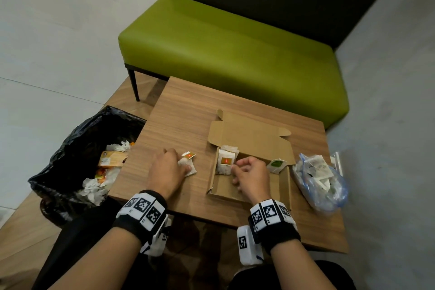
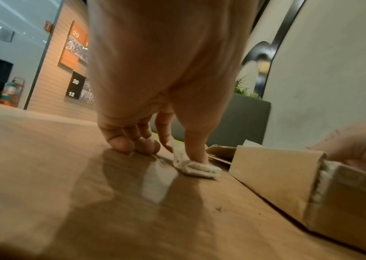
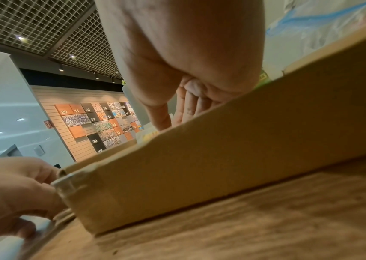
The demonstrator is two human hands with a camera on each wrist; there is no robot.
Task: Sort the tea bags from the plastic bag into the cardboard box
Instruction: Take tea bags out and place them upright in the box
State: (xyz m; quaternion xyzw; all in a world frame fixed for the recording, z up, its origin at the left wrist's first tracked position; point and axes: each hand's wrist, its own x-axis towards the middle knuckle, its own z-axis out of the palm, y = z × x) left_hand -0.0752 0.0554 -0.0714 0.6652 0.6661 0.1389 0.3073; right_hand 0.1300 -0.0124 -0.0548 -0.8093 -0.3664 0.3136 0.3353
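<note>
- Down on the wooden table (image 1: 183, 122), the left hand (image 1: 167, 170) has its thumb and forefinger pinched on a white tea bag (image 2: 196, 168) lying flat on the wood; its other fingers (image 2: 133, 143) are curled with their tips on the table.
- Just beyond that hand's fingertips lies the bag's orange-and-yellow tag (image 1: 189, 155).
- To the right of the left hand, near but apart, sits the open cardboard box (image 1: 286, 178), lid folded back away from the person.
- Inside the box the right hand (image 1: 251, 173) has curled fingers at a stack of orange-tagged tea bags (image 1: 226, 160) standing in the far left corner; whether it grips them I cannot tell.
- Just right of this hand, a green-tagged tea bag (image 1: 277, 164) leans in the box.
- Farther right, outside the box, lies the clear plastic bag (image 1: 321, 182) holding more tea bags.
- Left of the left hand, off the table, stands a black-lined bin (image 1: 70, 148) with crumpled waste.
</note>
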